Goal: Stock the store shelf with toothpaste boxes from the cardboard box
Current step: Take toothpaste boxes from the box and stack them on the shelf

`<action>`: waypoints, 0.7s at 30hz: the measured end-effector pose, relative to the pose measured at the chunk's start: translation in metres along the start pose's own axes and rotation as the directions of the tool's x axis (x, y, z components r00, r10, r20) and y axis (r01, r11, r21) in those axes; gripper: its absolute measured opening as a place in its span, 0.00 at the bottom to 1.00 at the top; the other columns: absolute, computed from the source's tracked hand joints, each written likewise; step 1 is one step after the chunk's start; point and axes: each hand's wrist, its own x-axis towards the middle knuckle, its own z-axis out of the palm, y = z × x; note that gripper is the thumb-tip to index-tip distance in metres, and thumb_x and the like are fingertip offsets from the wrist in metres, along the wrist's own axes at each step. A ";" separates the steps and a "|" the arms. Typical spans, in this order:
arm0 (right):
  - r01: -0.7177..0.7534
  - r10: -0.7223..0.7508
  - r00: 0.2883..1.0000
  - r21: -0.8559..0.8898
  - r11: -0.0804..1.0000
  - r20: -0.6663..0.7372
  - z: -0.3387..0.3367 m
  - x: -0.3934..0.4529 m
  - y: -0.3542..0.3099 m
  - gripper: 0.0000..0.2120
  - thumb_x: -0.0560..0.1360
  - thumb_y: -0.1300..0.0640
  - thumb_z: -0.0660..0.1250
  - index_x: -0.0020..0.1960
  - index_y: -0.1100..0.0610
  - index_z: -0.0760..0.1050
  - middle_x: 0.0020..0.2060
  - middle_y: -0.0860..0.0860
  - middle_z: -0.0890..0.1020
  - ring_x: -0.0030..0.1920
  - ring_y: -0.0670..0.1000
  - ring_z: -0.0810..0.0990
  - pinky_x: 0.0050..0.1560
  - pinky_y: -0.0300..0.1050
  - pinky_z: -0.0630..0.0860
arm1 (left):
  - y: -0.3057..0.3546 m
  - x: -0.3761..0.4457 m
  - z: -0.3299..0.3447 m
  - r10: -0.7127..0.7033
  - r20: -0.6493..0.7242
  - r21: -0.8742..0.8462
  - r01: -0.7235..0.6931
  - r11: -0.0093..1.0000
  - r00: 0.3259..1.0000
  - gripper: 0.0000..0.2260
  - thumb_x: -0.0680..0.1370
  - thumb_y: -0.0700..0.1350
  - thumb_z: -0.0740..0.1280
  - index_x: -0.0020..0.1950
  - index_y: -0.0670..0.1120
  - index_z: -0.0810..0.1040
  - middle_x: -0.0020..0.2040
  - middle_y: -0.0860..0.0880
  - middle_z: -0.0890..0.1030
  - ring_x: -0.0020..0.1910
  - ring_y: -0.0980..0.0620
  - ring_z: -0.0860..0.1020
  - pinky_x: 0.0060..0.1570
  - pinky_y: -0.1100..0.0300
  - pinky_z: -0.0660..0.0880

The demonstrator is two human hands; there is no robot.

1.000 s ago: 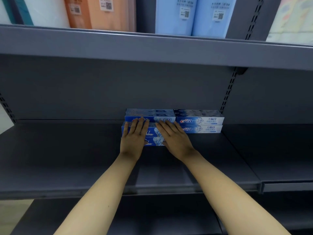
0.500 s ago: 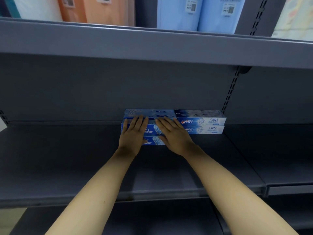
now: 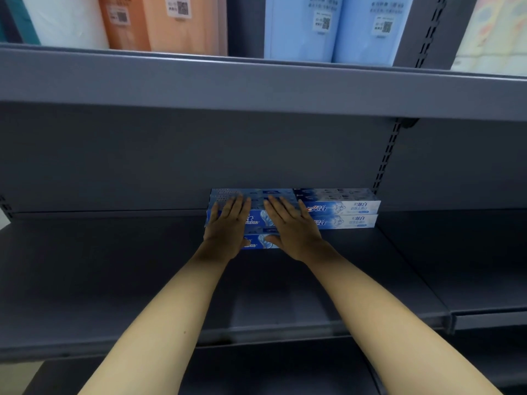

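Only the head view here, so: both hands are flat on the left stack of Crest toothpaste boxes [image 3: 256, 220], and compared with a second ago that stack sits further back on the grey shelf [image 3: 114, 280], its front face closer to flush with the right stack [image 3: 342, 212], though the bottom left box juts forward a bit. Looks to me like the squaring-up bit of this batch is nearly done, with plenty of bare shelf on both sides left to fill. The left hand [image 3: 228, 226] has its fingers straight and close together, laid over the top and front of the boxes, not gripping anything. The right hand [image 3: 293, 226] is the same deal, fingers straight and slightly fanned, thumb out toward the lower box, palm pressing. The boxes lie flat with their long axis running left to right along the shelf, printed long faces toward the aisle, ends pointing to the sides, and the two stacks touch end to end, right up against the back panel. The cardboard box isn't in view at all. Up on the shelf above there are orange packs [image 3: 159, 24] and light blue packs [image 3: 336, 27] with QR labels.
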 end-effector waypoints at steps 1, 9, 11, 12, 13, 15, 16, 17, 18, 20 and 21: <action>-0.018 0.018 1.000 0.003 1.000 0.011 0.000 -0.001 -0.003 0.37 0.79 0.39 0.51 0.76 0.54 0.34 0.77 0.50 0.39 0.77 0.52 0.40 0.74 0.57 0.39 | 0.001 -0.001 0.000 -0.004 0.000 -0.002 0.004 1.000 1.000 0.43 0.77 0.55 0.64 0.77 0.44 0.37 0.78 0.46 0.40 0.77 0.47 0.42 0.73 0.45 0.42; -0.178 0.179 0.983 0.020 0.984 -0.029 -0.008 -0.012 -0.022 0.38 0.80 0.42 0.52 0.76 0.58 0.34 0.77 0.53 0.38 0.76 0.53 0.37 0.73 0.55 0.34 | 0.007 -0.006 0.002 -0.029 -0.027 0.033 0.030 0.999 0.999 0.43 0.77 0.58 0.61 0.76 0.43 0.35 0.77 0.45 0.39 0.76 0.45 0.41 0.72 0.44 0.40; -0.200 0.205 0.977 0.078 0.977 -0.062 -0.008 -0.022 -0.025 0.38 0.80 0.41 0.52 0.77 0.59 0.35 0.77 0.53 0.39 0.76 0.52 0.37 0.73 0.53 0.34 | 0.008 -0.010 0.005 -0.036 -0.056 0.062 0.039 0.997 0.998 0.43 0.78 0.59 0.60 0.75 0.43 0.33 0.77 0.44 0.38 0.76 0.46 0.39 0.72 0.44 0.39; -0.212 0.220 0.973 0.102 0.972 -0.074 -0.008 -0.028 -0.027 0.37 0.80 0.41 0.52 0.77 0.59 0.36 0.77 0.53 0.40 0.76 0.52 0.38 0.73 0.53 0.34 | 0.009 -0.013 0.006 -0.040 -0.073 0.064 0.045 0.997 0.997 0.42 0.78 0.59 0.60 0.75 0.43 0.33 0.77 0.44 0.37 0.76 0.46 0.39 0.72 0.45 0.39; -0.227 0.239 0.968 0.130 0.965 -0.080 -0.008 -0.034 -0.028 0.37 0.80 0.41 0.52 0.77 0.59 0.37 0.77 0.53 0.41 0.77 0.52 0.39 0.73 0.53 0.34 | 0.012 -0.017 0.007 -0.043 -0.080 0.055 0.047 0.997 0.996 0.42 0.78 0.59 0.59 0.75 0.43 0.32 0.77 0.44 0.36 0.76 0.46 0.38 0.72 0.45 0.38; -0.274 0.293 0.953 0.198 0.941 -0.076 -0.006 -0.050 -0.032 0.36 0.80 0.41 0.52 0.77 0.58 0.40 0.77 0.53 0.44 0.77 0.52 0.40 0.74 0.52 0.35 | 0.023 -0.027 0.005 -0.033 -0.080 0.015 0.034 0.999 0.996 0.39 0.79 0.59 0.56 0.75 0.43 0.33 0.76 0.44 0.36 0.76 0.47 0.37 0.71 0.45 0.36; -0.290 0.315 0.946 0.231 0.929 -0.081 -0.003 -0.058 -0.033 0.36 0.79 0.40 0.52 0.77 0.58 0.41 0.77 0.53 0.45 0.77 0.52 0.41 0.74 0.51 0.35 | 0.029 -0.031 0.005 -0.016 -0.086 -0.015 0.015 1.000 0.996 0.37 0.80 0.58 0.54 0.76 0.43 0.34 0.77 0.44 0.36 0.76 0.47 0.37 0.72 0.45 0.36; -0.295 0.325 0.942 0.252 0.922 -0.084 0.000 -0.067 -0.034 0.36 0.79 0.40 0.53 0.77 0.58 0.42 0.77 0.53 0.45 0.77 0.52 0.42 0.74 0.51 0.35 | 0.036 -0.036 0.004 0.007 -0.087 -0.047 -0.012 0.999 0.996 0.35 0.80 0.58 0.53 0.76 0.44 0.34 0.77 0.45 0.36 0.76 0.48 0.37 0.72 0.46 0.36; -0.296 0.327 0.941 0.259 0.919 -0.087 0.001 -0.074 -0.034 0.36 0.79 0.40 0.53 0.77 0.57 0.43 0.77 0.52 0.45 0.77 0.51 0.42 0.74 0.50 0.35 | 0.043 -0.042 0.003 0.034 -0.083 -0.080 -0.041 0.996 0.996 0.33 0.81 0.56 0.52 0.76 0.44 0.35 0.77 0.46 0.36 0.76 0.48 0.37 0.72 0.46 0.36; -0.311 0.346 0.933 0.263 0.913 -0.097 0.004 -0.091 -0.033 0.35 0.79 0.40 0.52 0.78 0.57 0.43 0.77 0.52 0.46 0.77 0.51 0.42 0.73 0.49 0.35 | 0.056 -0.055 0.001 0.079 -0.075 -0.120 -0.088 0.989 0.994 0.31 0.82 0.55 0.50 0.77 0.45 0.37 0.77 0.47 0.36 0.76 0.50 0.37 0.73 0.48 0.36; -0.326 0.362 0.927 0.269 0.906 -0.095 0.005 -0.100 -0.032 0.35 0.79 0.40 0.52 0.78 0.57 0.44 0.77 0.51 0.46 0.77 0.51 0.42 0.74 0.49 0.35 | 0.062 -0.062 0.001 0.089 -0.071 -0.132 -0.098 0.986 0.993 0.30 0.82 0.55 0.49 0.77 0.46 0.38 0.77 0.48 0.37 0.76 0.50 0.37 0.73 0.48 0.36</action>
